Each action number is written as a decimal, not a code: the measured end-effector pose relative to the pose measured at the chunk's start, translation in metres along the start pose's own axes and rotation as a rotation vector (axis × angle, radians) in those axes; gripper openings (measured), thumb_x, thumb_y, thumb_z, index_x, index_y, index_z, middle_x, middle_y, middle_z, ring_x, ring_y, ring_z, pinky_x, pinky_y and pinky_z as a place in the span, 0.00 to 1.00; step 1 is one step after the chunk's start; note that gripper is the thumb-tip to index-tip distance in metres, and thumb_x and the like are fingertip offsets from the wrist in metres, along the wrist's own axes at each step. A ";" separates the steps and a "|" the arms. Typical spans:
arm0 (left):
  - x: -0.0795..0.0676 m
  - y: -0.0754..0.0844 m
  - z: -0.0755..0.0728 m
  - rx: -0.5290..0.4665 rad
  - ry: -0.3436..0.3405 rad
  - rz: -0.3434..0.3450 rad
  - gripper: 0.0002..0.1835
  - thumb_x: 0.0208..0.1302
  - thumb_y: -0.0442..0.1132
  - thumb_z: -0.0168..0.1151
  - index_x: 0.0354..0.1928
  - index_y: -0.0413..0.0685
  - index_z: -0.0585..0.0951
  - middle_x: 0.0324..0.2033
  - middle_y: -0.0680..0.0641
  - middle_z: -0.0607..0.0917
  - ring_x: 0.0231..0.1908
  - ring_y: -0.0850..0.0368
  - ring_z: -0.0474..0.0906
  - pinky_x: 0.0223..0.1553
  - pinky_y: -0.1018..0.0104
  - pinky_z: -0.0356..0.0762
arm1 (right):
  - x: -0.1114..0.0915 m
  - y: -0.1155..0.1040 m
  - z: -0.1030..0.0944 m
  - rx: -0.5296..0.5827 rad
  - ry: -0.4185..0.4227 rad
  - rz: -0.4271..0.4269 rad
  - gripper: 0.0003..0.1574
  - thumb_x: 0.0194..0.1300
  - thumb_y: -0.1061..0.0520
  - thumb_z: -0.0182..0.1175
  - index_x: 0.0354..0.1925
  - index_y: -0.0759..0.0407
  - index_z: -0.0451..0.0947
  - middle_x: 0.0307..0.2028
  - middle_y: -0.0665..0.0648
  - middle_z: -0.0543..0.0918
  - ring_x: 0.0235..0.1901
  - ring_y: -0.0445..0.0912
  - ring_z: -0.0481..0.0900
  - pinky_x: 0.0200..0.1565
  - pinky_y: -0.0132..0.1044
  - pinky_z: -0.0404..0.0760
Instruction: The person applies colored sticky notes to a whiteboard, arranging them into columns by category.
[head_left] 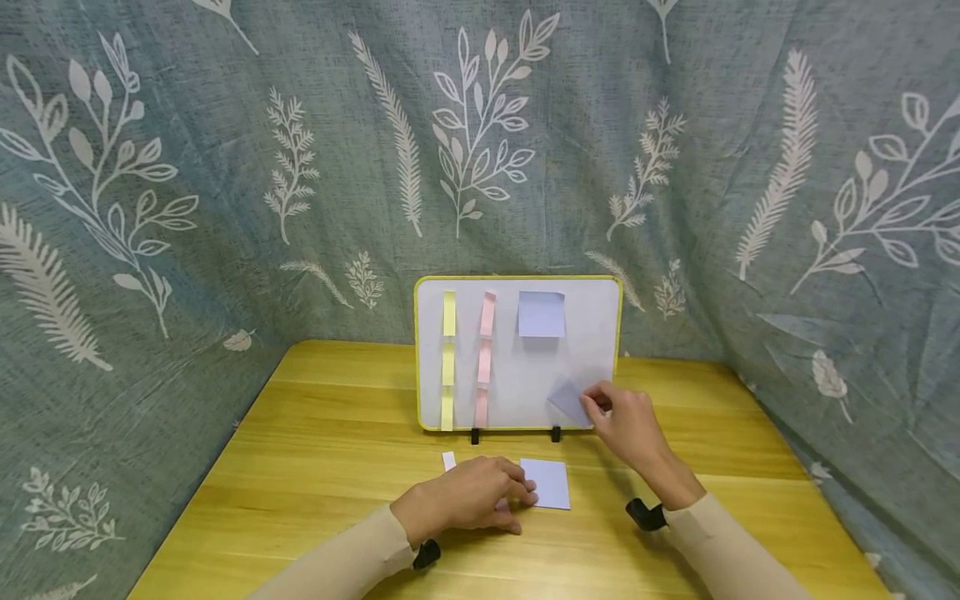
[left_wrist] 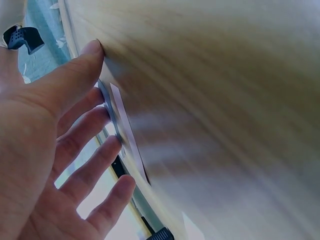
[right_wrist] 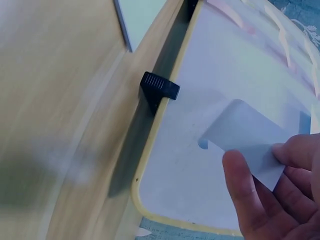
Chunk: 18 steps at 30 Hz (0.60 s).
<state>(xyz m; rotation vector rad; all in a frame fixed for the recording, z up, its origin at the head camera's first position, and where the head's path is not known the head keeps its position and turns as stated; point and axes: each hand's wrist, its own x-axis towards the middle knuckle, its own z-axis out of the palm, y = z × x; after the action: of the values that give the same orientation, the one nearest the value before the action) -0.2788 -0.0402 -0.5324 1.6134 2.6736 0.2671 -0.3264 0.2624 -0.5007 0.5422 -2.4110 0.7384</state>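
My right hand (head_left: pixel 632 427) pinches a pale blue sticky note (right_wrist: pixel 252 135) by its edge, between thumb and finger. The note overlaps the lower right of a whiteboard (head_left: pixel 588 329) with a yellow rim. Another blue sticky note (head_left: pixel 542 314) hangs at the board's upper right, its lower edge lifted. On the table, my left hand (head_left: pixel 474 493) rests by a pad of blue sticky notes (head_left: pixel 552 483), fingertips at its left edge, the fingers loosely bent. A pink piece lies partly hidden beneath that hand.
Yellow strips (head_left: pixel 448 364) and pink strips (head_left: pixel 484 362) run down the board's left half in two columns. Black feet (head_left: pixel 556 433) hold the board upright on the wooden table (head_left: pixel 330 433). A small white strip (head_left: pixel 448 460) lies before it. Patterned cloth (head_left: pixel 322 167) hangs behind and at both sides.
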 end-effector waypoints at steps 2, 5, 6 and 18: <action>0.000 0.000 0.000 0.003 -0.002 -0.001 0.24 0.77 0.57 0.79 0.69 0.60 0.93 0.71 0.56 0.91 0.67 0.64 0.89 0.72 0.71 0.85 | 0.000 -0.003 -0.001 0.008 0.022 -0.011 0.03 0.76 0.66 0.76 0.41 0.62 0.94 0.33 0.59 0.97 0.31 0.52 0.96 0.35 0.47 0.94; 0.001 0.000 -0.001 0.002 -0.006 0.000 0.24 0.77 0.57 0.79 0.69 0.60 0.93 0.72 0.56 0.91 0.68 0.64 0.89 0.72 0.70 0.85 | 0.001 -0.008 -0.002 0.031 0.051 -0.027 0.03 0.75 0.68 0.76 0.42 0.62 0.94 0.34 0.60 0.97 0.31 0.53 0.96 0.35 0.50 0.96; 0.001 0.000 -0.001 -0.002 -0.008 0.000 0.24 0.77 0.57 0.79 0.69 0.60 0.93 0.72 0.56 0.91 0.68 0.64 0.89 0.72 0.71 0.85 | 0.001 -0.010 -0.002 0.041 0.060 -0.034 0.03 0.75 0.68 0.76 0.42 0.63 0.94 0.35 0.60 0.97 0.31 0.53 0.96 0.35 0.50 0.96; 0.002 0.000 0.000 0.004 -0.005 0.000 0.23 0.77 0.58 0.79 0.68 0.61 0.94 0.71 0.56 0.91 0.66 0.65 0.90 0.71 0.70 0.86 | 0.000 -0.018 0.000 0.064 0.156 -0.100 0.07 0.72 0.72 0.77 0.46 0.65 0.94 0.37 0.60 0.99 0.34 0.53 0.99 0.37 0.48 0.97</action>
<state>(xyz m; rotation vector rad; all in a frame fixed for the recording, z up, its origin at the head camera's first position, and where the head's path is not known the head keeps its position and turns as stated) -0.2794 -0.0380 -0.5323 1.6131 2.6725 0.2573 -0.3169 0.2489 -0.4939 0.6029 -2.2066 0.7867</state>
